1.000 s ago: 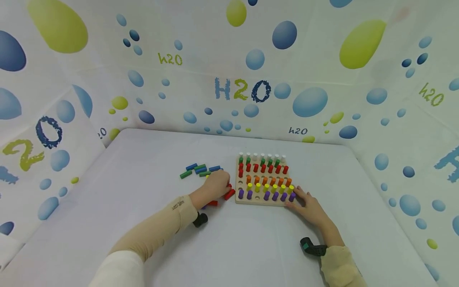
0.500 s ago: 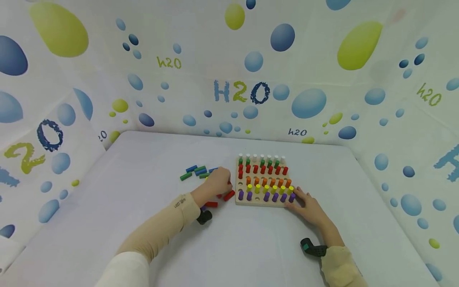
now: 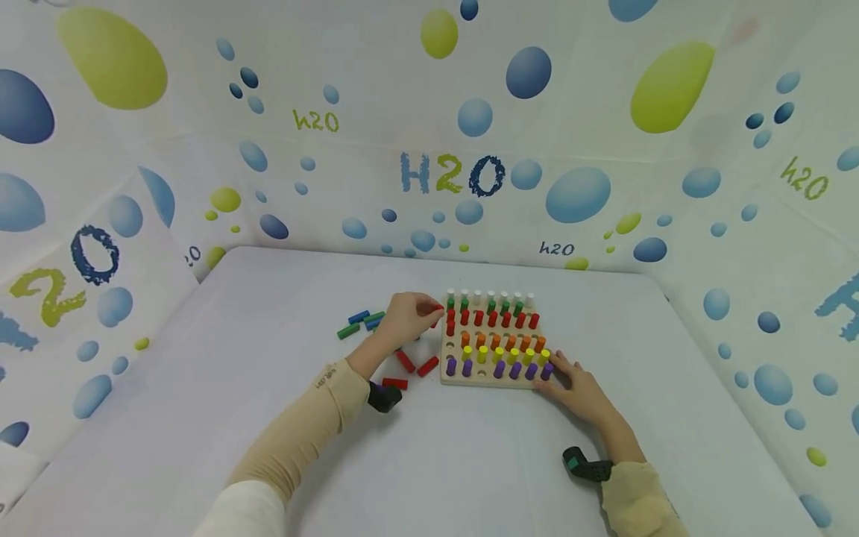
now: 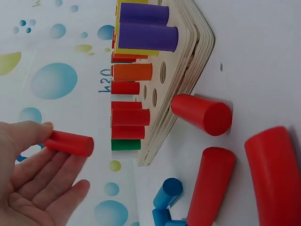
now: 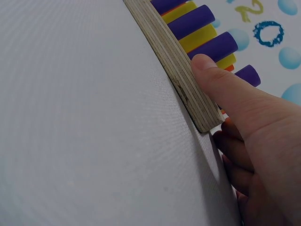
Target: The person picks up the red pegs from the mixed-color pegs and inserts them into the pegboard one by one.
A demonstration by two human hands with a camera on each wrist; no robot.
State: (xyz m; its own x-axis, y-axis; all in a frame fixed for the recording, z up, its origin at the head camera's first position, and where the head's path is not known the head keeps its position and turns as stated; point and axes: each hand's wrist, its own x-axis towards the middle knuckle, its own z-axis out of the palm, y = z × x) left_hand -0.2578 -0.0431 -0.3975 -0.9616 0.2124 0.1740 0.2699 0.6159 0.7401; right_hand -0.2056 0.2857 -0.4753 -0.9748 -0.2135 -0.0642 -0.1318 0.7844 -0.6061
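"Pinching what in left hand?"

"A red peg, left of the pegboard; plain in left wrist view, barely in head view."

"In right hand?"

"Gripping the pegboard's near right corner."

The left hand pinches a red peg. Three loose red pegs lie past an edge of the wooden board. Two purple pegs stand near its corner.

Red peg, tan board, blue-and-lime spotted backdrop, beige sleeve
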